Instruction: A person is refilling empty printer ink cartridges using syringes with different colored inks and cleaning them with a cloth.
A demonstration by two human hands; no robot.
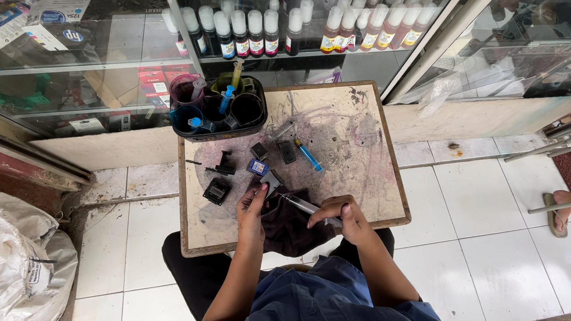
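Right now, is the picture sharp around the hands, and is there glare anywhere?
Head view: even daylight, left hand and right hand sharp over the stained board; reflections glare on the glass cabinet; straight edges bow toward the frame corners.

— The board (pixel 341 131)? 
— Rough wood, matt, ink-stained. 
— That cloth (pixel 291 228) at six o'clock? 
— Dark, soft fabric. 
— And the cups (pixel 217 109) at eleven? 
— Glossy plastic; the floor tiles (pixel 482 214) are smooth and glazed.

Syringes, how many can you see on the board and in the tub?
4, maybe more hidden. One blue syringe lies on the wooden board. One is in the right hand. Two stand in the black tub: a blue one and a yellowish one.
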